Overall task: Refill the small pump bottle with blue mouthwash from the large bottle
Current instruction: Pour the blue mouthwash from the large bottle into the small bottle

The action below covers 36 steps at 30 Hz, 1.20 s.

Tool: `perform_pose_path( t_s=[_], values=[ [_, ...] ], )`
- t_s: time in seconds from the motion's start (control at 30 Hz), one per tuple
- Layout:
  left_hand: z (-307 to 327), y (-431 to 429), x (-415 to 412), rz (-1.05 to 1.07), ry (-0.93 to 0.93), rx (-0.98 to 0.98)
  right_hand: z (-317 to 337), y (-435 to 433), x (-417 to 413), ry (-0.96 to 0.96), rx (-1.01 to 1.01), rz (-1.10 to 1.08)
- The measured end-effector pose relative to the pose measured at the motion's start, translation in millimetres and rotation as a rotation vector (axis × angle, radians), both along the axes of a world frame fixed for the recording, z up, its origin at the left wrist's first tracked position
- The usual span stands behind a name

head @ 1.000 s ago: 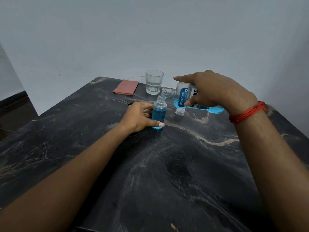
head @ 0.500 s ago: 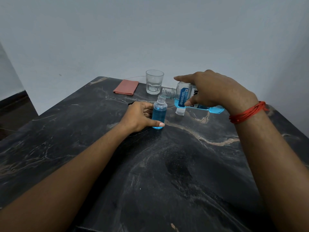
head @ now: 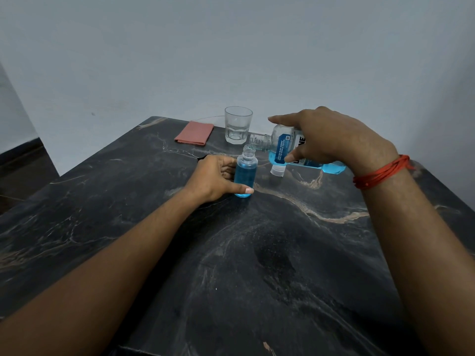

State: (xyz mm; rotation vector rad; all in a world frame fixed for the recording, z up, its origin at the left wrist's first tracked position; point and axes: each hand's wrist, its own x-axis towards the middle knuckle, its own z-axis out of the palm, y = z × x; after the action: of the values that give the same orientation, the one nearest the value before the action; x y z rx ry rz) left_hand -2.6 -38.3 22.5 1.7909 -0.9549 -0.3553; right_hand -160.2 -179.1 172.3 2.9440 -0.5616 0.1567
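The small clear bottle stands upright on the dark marble table, its neck uncapped and blue liquid filling most of its body. My left hand wraps around it from the left, thumb at its base. My right hand holds the large mouthwash bottle tipped almost level, its open mouth just above and right of the small bottle's neck. Blue mouthwash pools along the large bottle's lower side. A white cap lies on the table under the large bottle.
An empty drinking glass stands behind the small bottle near the table's far edge. A folded reddish cloth lies to its left. A dark thin object pokes out behind my left hand. A grey wall rises behind the table.
The large bottle's mouth has edged slightly closer to the small bottle's neck. Both hands hold almost the same positions.
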Motion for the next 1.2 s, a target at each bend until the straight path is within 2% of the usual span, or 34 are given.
perform_pose_path(
  t_s=[1.2],
  values=[
    [0.7, 0.3, 0.5, -0.004, -0.031, 0.0, -0.9, 1.7, 0.8, -0.003, -0.025, 0.0]
  ],
)
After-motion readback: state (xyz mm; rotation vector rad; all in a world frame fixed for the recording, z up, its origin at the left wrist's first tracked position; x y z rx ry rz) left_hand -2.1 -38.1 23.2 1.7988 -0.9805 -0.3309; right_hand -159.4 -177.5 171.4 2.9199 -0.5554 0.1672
